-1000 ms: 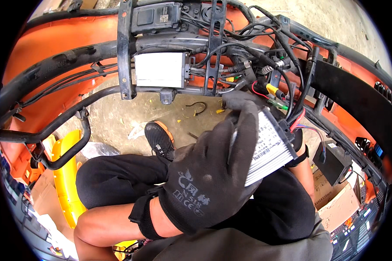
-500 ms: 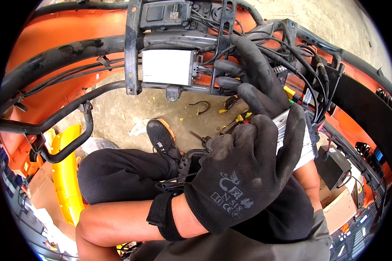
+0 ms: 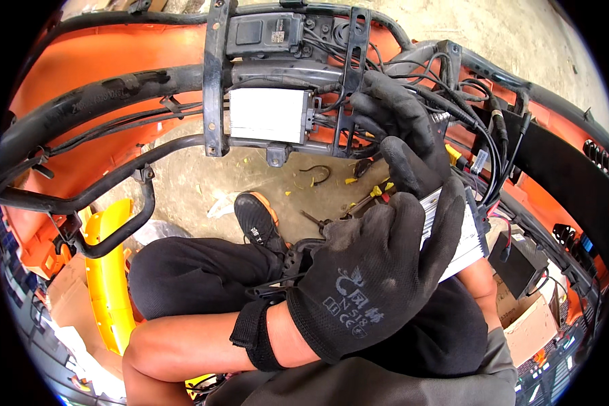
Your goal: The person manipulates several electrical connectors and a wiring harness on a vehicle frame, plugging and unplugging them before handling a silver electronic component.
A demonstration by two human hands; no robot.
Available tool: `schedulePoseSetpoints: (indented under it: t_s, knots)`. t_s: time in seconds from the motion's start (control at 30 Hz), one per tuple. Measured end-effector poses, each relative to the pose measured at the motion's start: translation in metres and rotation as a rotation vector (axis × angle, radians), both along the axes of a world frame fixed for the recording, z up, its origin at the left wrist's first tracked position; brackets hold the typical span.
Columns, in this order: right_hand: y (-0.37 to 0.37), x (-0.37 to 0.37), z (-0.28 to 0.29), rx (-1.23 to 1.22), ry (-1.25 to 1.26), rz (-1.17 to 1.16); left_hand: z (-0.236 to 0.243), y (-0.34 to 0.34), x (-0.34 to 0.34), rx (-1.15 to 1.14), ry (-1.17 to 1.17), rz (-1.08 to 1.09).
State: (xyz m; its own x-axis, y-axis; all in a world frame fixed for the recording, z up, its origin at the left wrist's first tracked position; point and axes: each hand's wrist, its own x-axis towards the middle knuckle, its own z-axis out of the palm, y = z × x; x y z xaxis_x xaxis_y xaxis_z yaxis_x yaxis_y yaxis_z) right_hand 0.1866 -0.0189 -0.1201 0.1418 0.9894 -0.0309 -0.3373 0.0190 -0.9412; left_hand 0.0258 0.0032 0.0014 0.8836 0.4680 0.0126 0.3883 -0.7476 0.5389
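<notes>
My gloved left hand (image 3: 365,271) grips a silver, ribbed box (image 3: 457,247) at lower centre right, with wires at its right end. Beyond it, my gloved right hand (image 3: 413,128) reaches into cables (image 3: 484,135) beside a black slotted bracket (image 3: 349,81), its fingers bent and apart, thumb separated; their tips are partly among the wiring. A similar silver box (image 3: 267,115) is mounted to the left, between that bracket and a metal crossbar (image 3: 215,68), below a black module (image 3: 262,32).
An orange vehicle body (image 3: 61,61) with curved black tubing (image 3: 115,90) surrounds the work. A yellow panel (image 3: 105,284) lies left of my legs, a black box (image 3: 514,264) and cardboard carton (image 3: 528,325) sit at right, and tools (image 3: 365,199) lie on the concrete floor (image 3: 183,183).
My right hand has risen into view among the cables near the bracket, its fingers now more bent than half a second ago. My left hand, with the box, has shifted right and down.
</notes>
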Motion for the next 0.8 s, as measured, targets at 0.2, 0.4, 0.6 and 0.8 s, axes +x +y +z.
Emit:
schedulePoseSetpoints:
  t_s: [0.2, 0.4, 0.6, 0.8]
  knots:
    - [0.000, -0.009, 0.000, -0.004, -0.006, -0.019, -0.002, 0.001, -0.004, -0.034, 0.002, 0.006]
    - [-0.009, -0.012, 0.026, -0.055, -0.028, 0.051, -0.006, 0.000, -0.001, -0.019, -0.013, 0.025]
    - [-0.054, 0.002, 0.034, -0.119, -0.202, 0.140, -0.008, 0.000, 0.001, 0.022, -0.033, 0.000]
    - [-0.048, -0.002, 0.027, -0.082, -0.227, 0.181, -0.009, -0.003, 0.001, 0.002, -0.014, 0.015]
